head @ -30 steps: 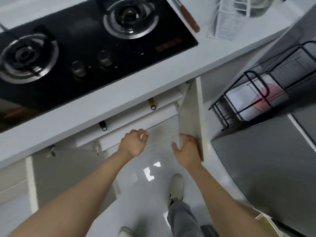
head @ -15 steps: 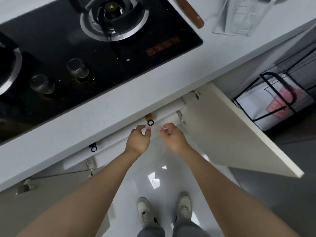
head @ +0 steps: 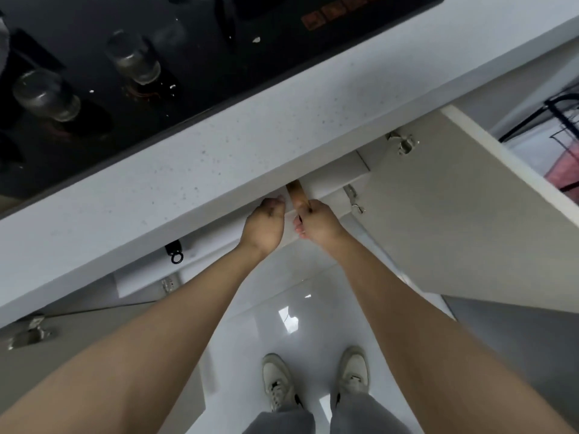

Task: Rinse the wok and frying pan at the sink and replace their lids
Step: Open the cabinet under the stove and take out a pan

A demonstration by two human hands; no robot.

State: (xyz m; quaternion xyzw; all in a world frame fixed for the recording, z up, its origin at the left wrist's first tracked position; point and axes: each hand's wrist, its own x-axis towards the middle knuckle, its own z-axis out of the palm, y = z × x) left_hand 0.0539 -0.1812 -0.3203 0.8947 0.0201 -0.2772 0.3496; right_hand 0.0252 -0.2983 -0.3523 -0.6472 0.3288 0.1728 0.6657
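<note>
The right hand (head: 318,225) grips the wooden handle (head: 296,191) poking out from under the table (head: 219,158) edge. The left hand (head: 264,228) is curled just beside it, though whether it holds anything cannot be told. A second, black handle (head: 174,250) sticks out further left, between the open cabinet doors (head: 454,220).

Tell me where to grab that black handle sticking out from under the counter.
Grip the black handle round its shaft, just behind the end ring, coming from the front and slightly below. Only that tip projects past the countertop; the rest, and what it belongs to, is hidden.
</note>
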